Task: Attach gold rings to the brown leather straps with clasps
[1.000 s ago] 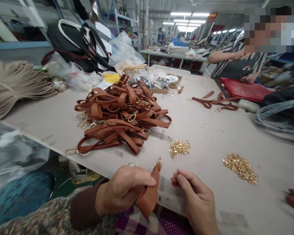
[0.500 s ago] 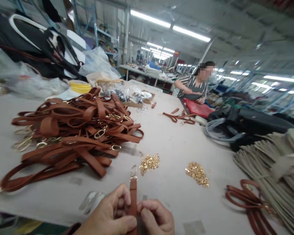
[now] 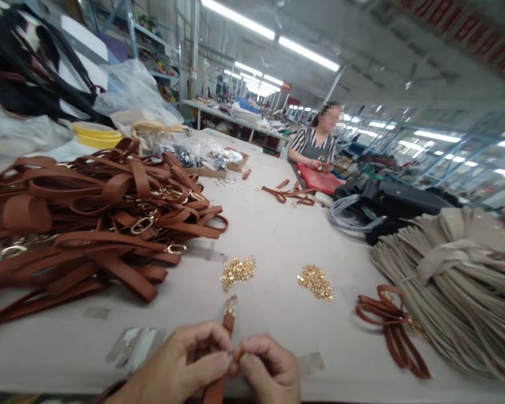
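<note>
At the bottom middle, my left hand (image 3: 196, 362) is closed around a brown leather strap (image 3: 228, 322), which has a gold clasp (image 3: 231, 304) at its far end. My right hand (image 3: 267, 365) is pinched close against the left fingertips, over the strap; whatever sits between its thumb and finger is too small to make out. Beyond the hands lie two piles of small gold metal fittings, a left pile (image 3: 238, 271) and a right pile (image 3: 315, 281). A large heap of brown leather straps (image 3: 96, 207) with gold clasps covers the table's left side.
A bundle of grey-beige strips (image 3: 450, 292) stands at right, beside looped brown straps (image 3: 391, 325). Black bags (image 3: 404, 202) and more brown straps (image 3: 286, 193) lie farther back. A co-worker (image 3: 315, 143) is across the table behind a red piece (image 3: 320, 179). A yellow tape roll (image 3: 96, 136) sits at left.
The view has shifted, so the table's things appear farther left. My two hands have come together, fingertips now meeting over the strap. The co-worker's hands are now raised and close together.
</note>
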Motion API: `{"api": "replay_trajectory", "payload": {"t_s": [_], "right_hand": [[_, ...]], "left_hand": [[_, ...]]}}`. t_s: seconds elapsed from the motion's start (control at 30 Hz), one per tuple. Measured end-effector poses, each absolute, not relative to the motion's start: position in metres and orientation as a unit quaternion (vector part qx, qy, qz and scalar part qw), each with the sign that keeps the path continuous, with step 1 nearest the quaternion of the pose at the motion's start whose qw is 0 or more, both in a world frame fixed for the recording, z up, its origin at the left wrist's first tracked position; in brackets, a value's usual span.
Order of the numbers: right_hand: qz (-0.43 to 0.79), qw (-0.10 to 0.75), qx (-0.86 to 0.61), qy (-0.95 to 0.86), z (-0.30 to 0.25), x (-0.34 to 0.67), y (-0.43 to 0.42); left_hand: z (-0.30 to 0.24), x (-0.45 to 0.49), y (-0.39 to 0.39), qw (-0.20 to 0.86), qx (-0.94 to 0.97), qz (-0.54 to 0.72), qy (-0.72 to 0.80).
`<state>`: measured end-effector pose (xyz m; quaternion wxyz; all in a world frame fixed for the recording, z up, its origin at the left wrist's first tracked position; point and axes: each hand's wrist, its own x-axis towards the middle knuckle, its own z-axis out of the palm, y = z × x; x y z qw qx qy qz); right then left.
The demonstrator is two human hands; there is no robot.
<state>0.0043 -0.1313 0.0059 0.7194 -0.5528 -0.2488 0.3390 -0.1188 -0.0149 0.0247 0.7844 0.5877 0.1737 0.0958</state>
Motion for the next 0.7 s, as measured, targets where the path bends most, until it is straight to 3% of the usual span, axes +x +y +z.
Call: {"api": "replay_trajectory", "payload": {"t_s": [0.2, 0.43, 0.7], "right_hand": [[0.372, 0.7, -0.555, -0.25, 0.003, 0.019, -0.154], [0.423, 0.727, -0.508, -0.187, 0.003, 0.021, -0.151], [0.454, 0.716, -0.505, -0.159, 0.008, 0.022, -0.15]], "left_hand": [[0.041, -0.116, -0.021, 0.736, 0.622, 0.091, 0.253], [0.036, -0.118, -0.022, 0.806, 0.553, 0.016, 0.21], [0.038, -0.113, -0.02, 0.763, 0.628, 0.006, 0.153]]}}
